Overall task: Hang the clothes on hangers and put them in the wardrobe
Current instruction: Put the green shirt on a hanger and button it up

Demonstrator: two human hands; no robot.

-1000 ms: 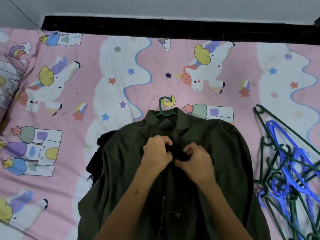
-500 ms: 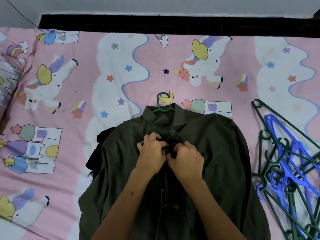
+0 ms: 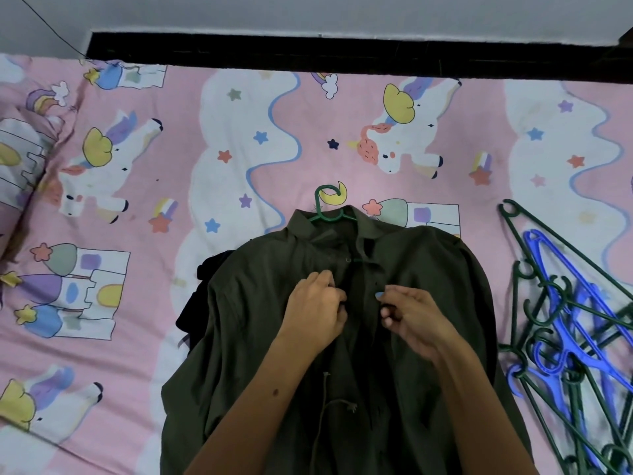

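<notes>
A dark olive shirt [image 3: 445,303] lies face up on the bed, spread over a green hanger [image 3: 327,209] whose hook sticks out above the collar. My left hand [image 3: 317,315] pinches the left edge of the shirt's front opening just below the collar. My right hand [image 3: 412,320] pinches the right edge, a short gap away. A drawstring [image 3: 325,406] hangs loose lower on the shirt front. A black garment [image 3: 200,303] peeks out from under the shirt's left side.
A heap of green and blue hangers [image 3: 575,337] lies on the bed at the right. The pink unicorn bedsheet [image 3: 171,166] covers the bed, with a pillow [image 3: 17,173] at the far left. A black bed edge [image 3: 342,53] and wall run along the back.
My hands were together at the shirt's placket; now they have drawn apart, each holding its own side of the front opening. The shirt and hanger lie where they were.
</notes>
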